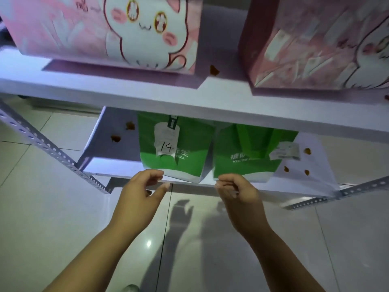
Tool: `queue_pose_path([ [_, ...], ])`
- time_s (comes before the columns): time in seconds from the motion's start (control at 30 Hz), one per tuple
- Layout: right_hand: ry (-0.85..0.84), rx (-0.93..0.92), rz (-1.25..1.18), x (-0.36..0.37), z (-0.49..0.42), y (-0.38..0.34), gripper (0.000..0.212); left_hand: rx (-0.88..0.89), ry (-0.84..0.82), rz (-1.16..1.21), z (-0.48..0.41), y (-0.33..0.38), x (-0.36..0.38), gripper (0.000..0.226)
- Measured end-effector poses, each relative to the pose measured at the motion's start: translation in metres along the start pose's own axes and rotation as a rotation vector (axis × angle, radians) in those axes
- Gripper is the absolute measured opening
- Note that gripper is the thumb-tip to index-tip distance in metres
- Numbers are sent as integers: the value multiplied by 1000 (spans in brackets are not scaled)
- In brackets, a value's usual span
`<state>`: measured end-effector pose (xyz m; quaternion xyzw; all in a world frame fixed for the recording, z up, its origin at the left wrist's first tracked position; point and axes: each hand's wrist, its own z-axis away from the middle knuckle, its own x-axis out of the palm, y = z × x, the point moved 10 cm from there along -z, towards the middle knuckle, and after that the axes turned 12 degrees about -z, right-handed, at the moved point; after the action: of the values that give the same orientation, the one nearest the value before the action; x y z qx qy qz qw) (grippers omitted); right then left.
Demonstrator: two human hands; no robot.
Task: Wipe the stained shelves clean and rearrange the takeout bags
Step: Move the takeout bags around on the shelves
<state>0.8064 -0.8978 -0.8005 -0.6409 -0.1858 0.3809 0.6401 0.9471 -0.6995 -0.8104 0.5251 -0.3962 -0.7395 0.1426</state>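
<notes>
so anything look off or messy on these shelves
Yes, brown stains dot the white shelves. On the lower shelf, two sit left of the green bags and three to their right. Another lies on the upper shelf, in the gap between the two pink bags.

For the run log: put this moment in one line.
left hand: open, near left green bag | right hand: curled, grip unclear, near right green bag | lower shelf: brown stains either side
</notes>
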Motion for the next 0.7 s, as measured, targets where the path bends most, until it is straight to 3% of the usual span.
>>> queue_pose_path([
  [0.3, 35, -126, 101, 42, -36, 75, 13, -14, 184, 192, -35, -86, 35, 21],
  [0.43, 91, -204, 128, 52, -50, 84, 22, 17, 247, 175, -55, -105, 43, 25],
  [0.6, 197, -256, 195, 57, -66, 85, 40, 105, 371, 50, -86, -107, 27, 43],
  [0.7, 211, -245, 230, 64, -72, 90, 40, 103, 299, 75, -100, -111, 38, 56],
])
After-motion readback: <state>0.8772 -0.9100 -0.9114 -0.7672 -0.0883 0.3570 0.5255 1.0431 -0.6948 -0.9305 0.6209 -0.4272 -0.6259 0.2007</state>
